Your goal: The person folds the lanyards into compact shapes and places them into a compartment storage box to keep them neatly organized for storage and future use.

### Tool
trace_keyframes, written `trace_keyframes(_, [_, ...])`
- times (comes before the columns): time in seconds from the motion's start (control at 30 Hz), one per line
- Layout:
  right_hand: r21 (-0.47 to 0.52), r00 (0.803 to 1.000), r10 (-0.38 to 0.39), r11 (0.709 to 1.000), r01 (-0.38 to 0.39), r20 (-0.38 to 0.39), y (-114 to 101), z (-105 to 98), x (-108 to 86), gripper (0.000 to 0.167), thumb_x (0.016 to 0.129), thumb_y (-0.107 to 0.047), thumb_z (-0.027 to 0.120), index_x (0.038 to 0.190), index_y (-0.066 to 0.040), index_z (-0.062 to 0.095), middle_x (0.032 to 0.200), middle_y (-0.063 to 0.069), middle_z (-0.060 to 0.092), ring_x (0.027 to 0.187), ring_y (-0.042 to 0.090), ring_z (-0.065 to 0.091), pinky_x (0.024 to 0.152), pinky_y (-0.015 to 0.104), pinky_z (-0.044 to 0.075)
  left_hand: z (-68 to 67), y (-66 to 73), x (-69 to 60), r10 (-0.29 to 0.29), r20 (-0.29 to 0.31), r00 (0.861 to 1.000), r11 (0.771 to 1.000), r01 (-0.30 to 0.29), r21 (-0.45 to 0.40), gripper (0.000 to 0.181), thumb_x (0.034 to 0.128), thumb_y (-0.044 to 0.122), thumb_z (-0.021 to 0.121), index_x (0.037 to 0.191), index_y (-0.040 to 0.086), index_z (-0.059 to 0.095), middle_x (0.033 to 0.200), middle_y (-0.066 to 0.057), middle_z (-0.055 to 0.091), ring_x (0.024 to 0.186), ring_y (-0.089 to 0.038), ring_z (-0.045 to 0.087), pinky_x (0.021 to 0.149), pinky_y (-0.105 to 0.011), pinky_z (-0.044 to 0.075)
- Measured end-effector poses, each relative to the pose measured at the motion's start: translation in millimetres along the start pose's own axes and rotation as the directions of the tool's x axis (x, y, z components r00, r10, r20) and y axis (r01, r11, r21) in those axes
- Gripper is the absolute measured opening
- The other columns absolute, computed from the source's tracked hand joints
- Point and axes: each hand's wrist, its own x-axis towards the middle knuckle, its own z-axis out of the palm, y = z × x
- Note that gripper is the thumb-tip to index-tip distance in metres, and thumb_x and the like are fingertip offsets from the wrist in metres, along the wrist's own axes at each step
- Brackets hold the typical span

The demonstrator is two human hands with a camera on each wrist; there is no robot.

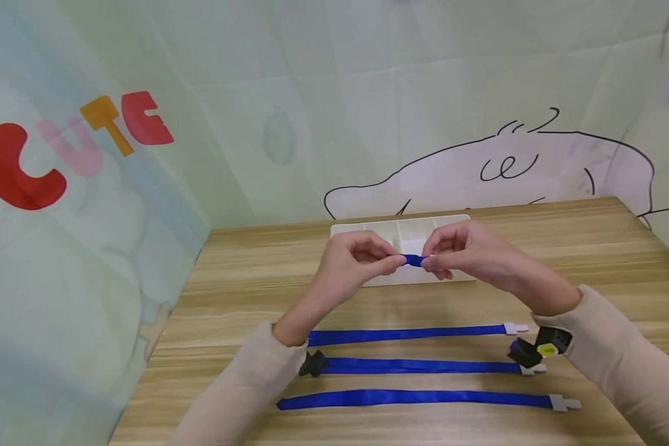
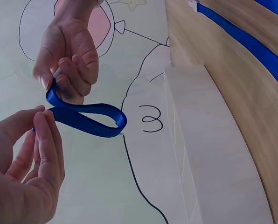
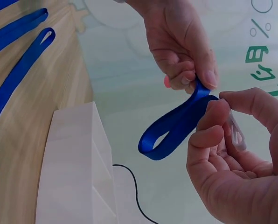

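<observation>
Blue lanyard (image 2: 85,123) is up in the air btwn L hand (image 1: 345,257) and R hand (image 1: 471,251), pinched by both. L thumb + forefinger press tog. on one stretch of strap; R thumb + index pinch another, other R fingers curled in under. From where I stand, the doubled strap droops as a long teardrop loop below the fingertips. White clip (image 3: 238,135) pokes out just past R fingers, partly hidden; prob. the strap's end fitting.

Handling (my guess): v. light, soft, floppy, bends w/o effort, hardly fragile; sheen suggests smooth + a bit slippery, so folds may slide. Best hold: flat of strap btwn thumb + finger pads, close to clip for a firmer end; mid-loop would just flop.

Materials: flat satiny ribbon, approx. even width; clip looks like stiff plastic. White tray (image 2: 211,126) below fingertips: smooth, straight-walled, w/ dividers, prob. plastic. Closer to the body than the fingers, far strap (image 1: 412,335), mid. strap (image 1: 424,367) and near strap (image 1: 424,397) lie flat, apart, on wood-grain table (image 1: 245,279), each w/ pale end fitting (image 1: 559,403) on R-hand side.
</observation>
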Motion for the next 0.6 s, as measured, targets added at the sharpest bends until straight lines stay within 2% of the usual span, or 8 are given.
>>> trace_keyframes(0.2, [-0.014,0.999,-0.045,0.999,0.045,-0.013,-2.3,4.9,2.6,0.011,0.093,-0.005,0.07,0.097,0.004,0.067,0.077,0.013,0.064,0.068,0.024,0.059,0.065,0.032,0.053,5.1,0.9,1.8,0.011,0.007,1.0,1.0,-0.011,-0.021,0.013,0.0869,0.012,0.079,0.094,0.002,0.074,0.086,-0.006,0.074,0.078,-0.028,0.073,0.073,-0.034,0.06])
trace_keyframes(0.6, [-0.033,0.994,-0.088,0.996,0.085,-0.072,-6.6,10.8,4.6,0.012,0.093,-0.006,0.071,0.098,0.005,0.068,0.079,0.013,0.066,0.071,0.023,0.061,0.066,0.031,0.055,9.3,0.2,3.3,0.033,0.008,0.999,0.997,-0.032,-0.067,0.015,0.0918,0.013,0.074,0.101,0.001,0.077,0.094,-0.006,0.075,0.082,-0.019,0.073,0.078,-0.036,0.06])
